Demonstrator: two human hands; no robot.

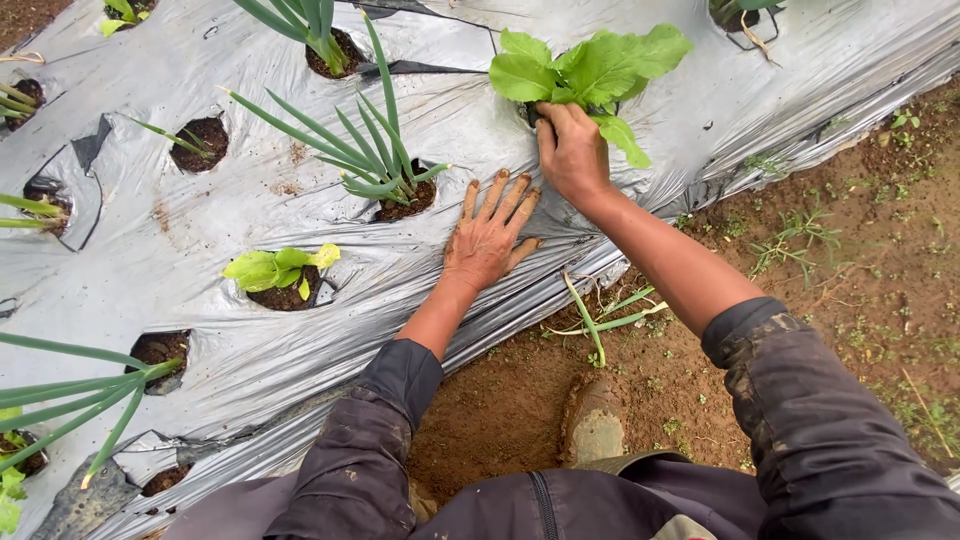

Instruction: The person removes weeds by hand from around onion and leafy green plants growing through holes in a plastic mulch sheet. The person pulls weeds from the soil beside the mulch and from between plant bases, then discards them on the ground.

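Leafy plant point(590, 65) sits in hole of mulch sheet point(200, 250). Right hand point(572, 150) closed round plant's base. Left hand point(490, 235) open, flat on sheet just below plant. Best: grip low at stem, press sheet firm, spare leaves.

The plastic sheet point(250, 200) fills the left and centre of the frame, bare soil point(860, 260) to its right. The leafy plant point(590, 65) stands top centre, the right hand point(572, 150) at its base, the left hand point(490, 235) flat just below. A spiky-leaved plant point(375, 165) sits left of the hands, a small seedling point(280, 268) lower left.
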